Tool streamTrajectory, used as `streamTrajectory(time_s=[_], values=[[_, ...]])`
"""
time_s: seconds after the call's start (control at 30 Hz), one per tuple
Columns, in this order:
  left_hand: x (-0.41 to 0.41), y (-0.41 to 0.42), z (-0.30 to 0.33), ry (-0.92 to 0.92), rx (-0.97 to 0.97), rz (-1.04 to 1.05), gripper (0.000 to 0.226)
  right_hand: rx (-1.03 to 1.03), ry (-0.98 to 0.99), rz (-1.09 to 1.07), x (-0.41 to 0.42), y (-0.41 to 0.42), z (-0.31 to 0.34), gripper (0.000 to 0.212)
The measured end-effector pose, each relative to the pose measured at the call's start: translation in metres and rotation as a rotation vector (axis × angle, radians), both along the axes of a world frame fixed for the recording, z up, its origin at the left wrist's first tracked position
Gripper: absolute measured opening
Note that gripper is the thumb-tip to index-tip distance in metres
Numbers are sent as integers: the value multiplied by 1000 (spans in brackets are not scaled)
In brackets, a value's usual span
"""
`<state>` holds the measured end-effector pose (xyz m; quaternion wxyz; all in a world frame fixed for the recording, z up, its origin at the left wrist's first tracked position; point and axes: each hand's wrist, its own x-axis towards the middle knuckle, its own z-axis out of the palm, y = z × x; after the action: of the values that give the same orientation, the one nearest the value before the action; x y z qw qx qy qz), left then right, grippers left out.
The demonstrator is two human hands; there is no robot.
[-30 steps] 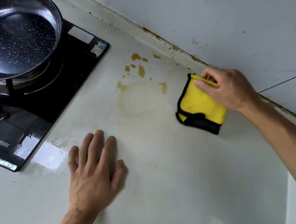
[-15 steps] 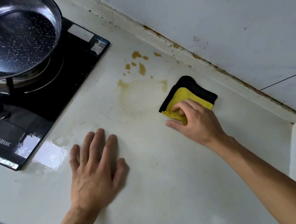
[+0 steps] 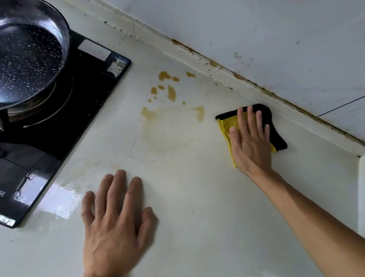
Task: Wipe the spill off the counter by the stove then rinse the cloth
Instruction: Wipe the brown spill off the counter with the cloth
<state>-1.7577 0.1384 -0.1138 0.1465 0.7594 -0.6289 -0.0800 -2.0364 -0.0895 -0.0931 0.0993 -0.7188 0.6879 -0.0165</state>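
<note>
The cloth [image 3: 225, 125], yellow with black edging, lies flat on the table [image 3: 211, 227] close to the back edge where the table meets the wall [image 3: 254, 24], just right of the brown spill [image 3: 171, 93]. Half a second ago it sat bunched under curled fingers a little nearer the front; now it is spread out further back, and the right hand [image 3: 250, 143] has flattened over it. That hand presses down with straight, slightly spread fingers [image 3: 241, 119] pointing toward the wall, palm on the yellow face, the black border showing past the fingertips and on the right side. The forearm runs from the lower right corner of the view up to the wrist.

The left hand [image 3: 115, 219] has stayed where it was, palm down on the bare table toward the front, fingers straight and loosely apart, holding nothing. The spill is unchanged: drops and a faint smear between the cloth and the stove [image 3: 45, 142]. A speckled frying pan [image 3: 11, 58] sits on the burner, and a wet sheen [image 3: 64, 200] lies along the stove's near corner.
</note>
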Motion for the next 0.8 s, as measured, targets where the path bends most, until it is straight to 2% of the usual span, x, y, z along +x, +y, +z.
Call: streamTrajectory(time_s=[0.2, 0.27, 0.37, 0.43, 0.63, 0.73, 0.8], values=[[-2, -2, 3, -2, 0, 4, 66, 3, -3, -134, 70, -46, 0, 68], [-2, -1, 4, -7, -3, 0, 66, -9, -9, -11, 95, -51, 0, 69], [-1, -1, 4, -9, 11, -2, 66, -5, -29, 348, 108, -56, 3, 67], [0, 0, 4, -9, 21, -2, 66, 19, -57, 439, 98, -54, 4, 68], [-1, 0, 0, 0, -2, 4, 66, -53, -53, 205, 45, -38, 1, 73], [-3, -1, 1, -8, -3, 5, 66, -40, -45, 139, 73, -53, 0, 76], [-2, -1, 1, -11, -15, 4, 66, -51, -34, 186, 105, -66, -1, 78]])
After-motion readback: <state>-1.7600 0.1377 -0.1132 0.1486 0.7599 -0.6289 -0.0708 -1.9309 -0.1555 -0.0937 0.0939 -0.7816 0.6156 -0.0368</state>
